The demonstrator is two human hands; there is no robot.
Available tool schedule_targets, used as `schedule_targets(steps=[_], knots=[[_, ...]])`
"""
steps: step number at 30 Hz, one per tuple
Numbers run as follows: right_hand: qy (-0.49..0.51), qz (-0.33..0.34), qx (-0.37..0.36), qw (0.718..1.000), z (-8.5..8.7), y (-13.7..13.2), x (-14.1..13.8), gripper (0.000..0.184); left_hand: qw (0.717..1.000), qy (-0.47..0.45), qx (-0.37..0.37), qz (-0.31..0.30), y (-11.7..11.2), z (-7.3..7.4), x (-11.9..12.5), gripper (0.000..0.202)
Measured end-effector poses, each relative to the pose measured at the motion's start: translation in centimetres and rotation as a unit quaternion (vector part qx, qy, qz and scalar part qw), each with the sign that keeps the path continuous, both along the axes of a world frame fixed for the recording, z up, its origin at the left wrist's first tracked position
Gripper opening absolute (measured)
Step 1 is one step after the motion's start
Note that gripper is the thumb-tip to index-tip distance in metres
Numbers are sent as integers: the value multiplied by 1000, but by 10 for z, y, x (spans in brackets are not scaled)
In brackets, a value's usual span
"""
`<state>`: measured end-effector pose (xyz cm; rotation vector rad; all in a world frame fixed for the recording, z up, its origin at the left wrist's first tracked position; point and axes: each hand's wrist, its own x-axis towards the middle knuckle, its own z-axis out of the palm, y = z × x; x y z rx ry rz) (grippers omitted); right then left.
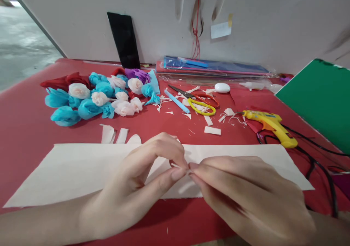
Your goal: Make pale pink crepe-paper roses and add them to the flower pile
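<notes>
My left hand (136, 187) and my right hand (246, 195) meet fingertip to fingertip above a long cream sheet of crepe paper (68, 169) lying across the red table. Both hands pinch a small cream paper piece (180, 164) between thumb and fingers; most of that piece is hidden by the fingers. Three small cut cream petals (120, 135) lie just beyond the sheet's far edge.
A pile of blue, cream, red and purple paper flowers (95, 96) sits at the back left. Scissors (199, 100), a blue stick (177, 101), paper scraps, a white oval object (222, 88), a yellow glue gun (273, 125) with black cable, stacked paper packs (213, 69) and a green sheet (322, 96) lie to the right.
</notes>
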<state>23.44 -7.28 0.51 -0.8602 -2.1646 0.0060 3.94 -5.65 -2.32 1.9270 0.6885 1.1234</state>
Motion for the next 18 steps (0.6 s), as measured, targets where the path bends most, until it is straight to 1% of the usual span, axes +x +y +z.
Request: schedule_targets(steps=[4, 7, 8, 9, 10, 11, 12, 13, 14, 16, 18], knots=[[-11, -15, 23, 1000, 0, 2, -3, 20, 1000, -4, -5, 1, 0, 0, 0, 19], [6, -37, 55, 998, -2, 1, -3, 25, 1000, -5, -14, -1, 0, 0, 0, 18], [8, -42, 66, 997, -2, 0, -3, 24, 1000, -6, -17, -1, 0, 0, 0, 18], [-29, -51, 42, 997, -1, -2, -3, 17, 1000, -6, -20, -2, -1, 0, 0, 18], [-26, -60, 41, 997, -1, -3, -2, 17, 1000, -4, -22, -2, -2, 0, 0, 18], [26, -56, 77, 995, 0, -5, -1, 24, 1000, -2, -21, -1, -3, 0, -1, 18], [38, -73, 59, 995, 2, -6, -1, 28, 1000, 3, -17, -2, -5, 0, -2, 18], [35, -67, 44, 996, 5, -7, 0, 26, 1000, 9, -11, -4, -7, 0, -2, 19], [-10, -35, 12, 999, 8, -8, 1, 15, 1000, 13, -5, -4, -8, 0, -3, 19], [-22, -20, 7, 1000, 12, -9, 2, 7, 1000, 16, 3, -2, -10, 0, -4, 18], [-14, -15, -1, 1000, 11, -9, 2, 7, 1000, 18, 0, 6, -9, 1, -3, 18]])
